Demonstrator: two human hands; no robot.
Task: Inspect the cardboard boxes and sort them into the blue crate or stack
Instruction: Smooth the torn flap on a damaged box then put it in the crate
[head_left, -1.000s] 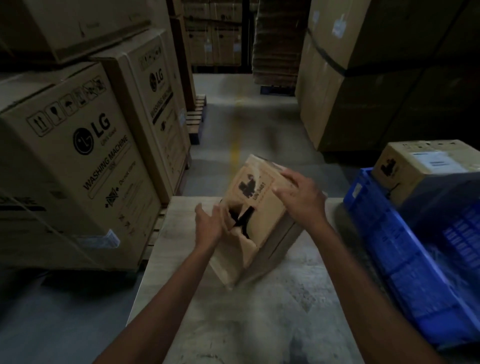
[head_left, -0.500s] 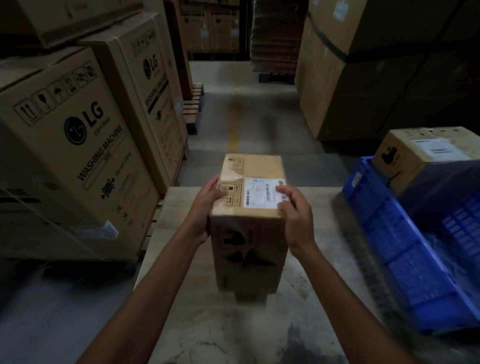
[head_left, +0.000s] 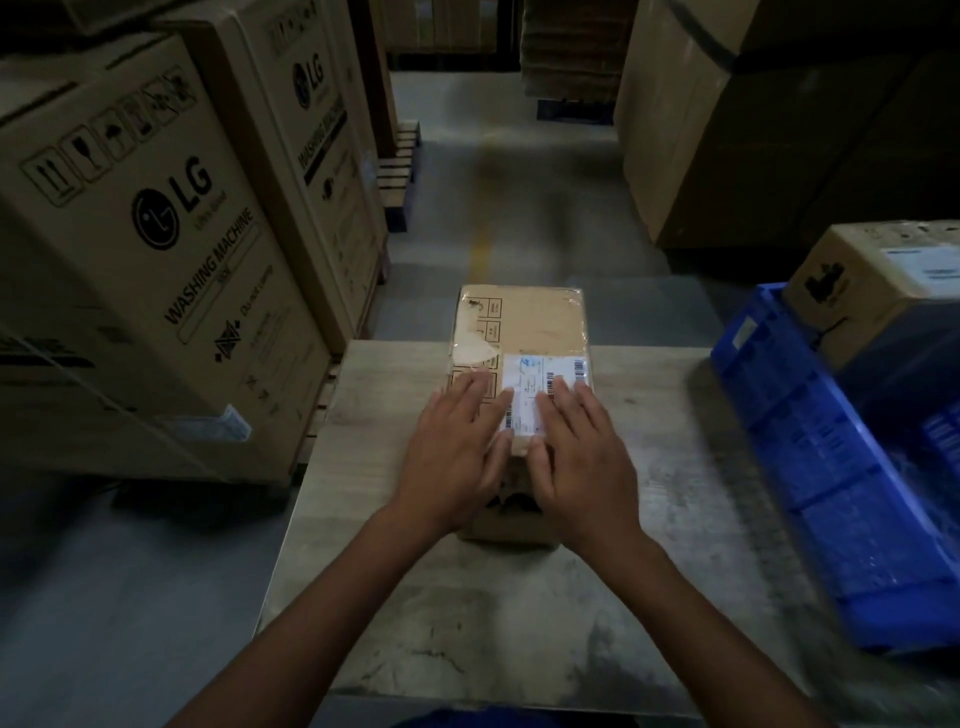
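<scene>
A small cardboard box (head_left: 535, 322) with a white shipping label stands on the grey table (head_left: 519, 623), top face up. My left hand (head_left: 457, 441) lies flat on the near left part of its top, fingers straight. My right hand (head_left: 576, 447) lies flat on the near right part, fingers over the label. A blue crate (head_left: 831, 467) sits at the table's right side. Another cardboard box (head_left: 883, 286) rests in the crate's far end.
Large washing machine cartons (head_left: 145, 260) on pallets stand close to the left of the table. Big brown cartons (head_left: 753, 130) rise at the back right. A concrete aisle with a yellow line (head_left: 480, 244) runs ahead between them.
The box was tilted and turned in both hands, then held upright above the table. Now it stands on the table and both hands have gone from gripping its sides to lying flat on top.
</scene>
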